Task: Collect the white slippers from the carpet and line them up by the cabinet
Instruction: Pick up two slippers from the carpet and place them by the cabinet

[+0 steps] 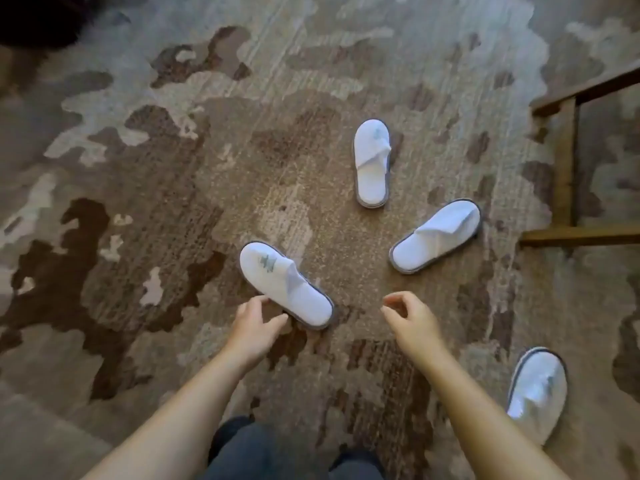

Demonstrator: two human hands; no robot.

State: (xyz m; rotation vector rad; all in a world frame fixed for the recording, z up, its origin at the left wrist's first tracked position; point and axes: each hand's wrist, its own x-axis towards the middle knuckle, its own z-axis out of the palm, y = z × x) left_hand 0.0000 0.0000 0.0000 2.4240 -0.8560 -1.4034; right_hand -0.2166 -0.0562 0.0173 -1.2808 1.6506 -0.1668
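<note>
Several white slippers with grey soles lie scattered on the patterned brown carpet (173, 168). The nearest slipper (285, 285) lies slantwise in the middle, toe to the upper left. My left hand (258, 323) is open, its fingertips at that slipper's left edge near the heel. My right hand (407, 320) hovers above the carpet to the right of it, fingers loosely curled and empty. A second slipper (372, 164) lies farther off, a third slipper (436, 237) to its lower right, and a fourth slipper (538, 393) beside my right forearm.
A wooden furniture frame (568, 168) with a low rail stands on the carpet at the right edge. A dark shape fills the top left corner. My dark trousers show at the bottom centre.
</note>
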